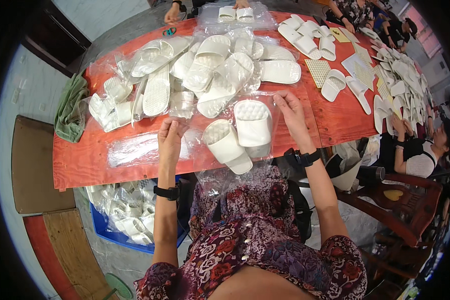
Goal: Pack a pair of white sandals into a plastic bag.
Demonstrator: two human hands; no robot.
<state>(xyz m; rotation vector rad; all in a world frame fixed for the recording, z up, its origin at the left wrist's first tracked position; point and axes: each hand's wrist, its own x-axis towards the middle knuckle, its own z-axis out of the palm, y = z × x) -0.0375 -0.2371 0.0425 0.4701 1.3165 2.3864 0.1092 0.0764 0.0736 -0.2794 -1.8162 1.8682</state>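
A clear plastic bag [214,183] hangs between my hands at the table's near edge. Inside it is a pair of white slippers [254,123] with dimpled insoles, side by side and toes toward me. My left hand [170,141] pinches the bag's left edge between thumb and fingers. On the other side, my right hand [293,116] grips the upper right corner. Just beyond the bag lies a heap of white slippers in clear bags [225,75]. A flat stack of clear bags [145,150] rests on the table to the left.
The red table [85,162] also bears loose white slippers [333,86], yellow sheets [317,71] and a slipper pile [400,75] at right. Below on the left is a blue bin [97,222] of bagged slippers. A wooden chair [395,200] stands right. Other people work around the table.
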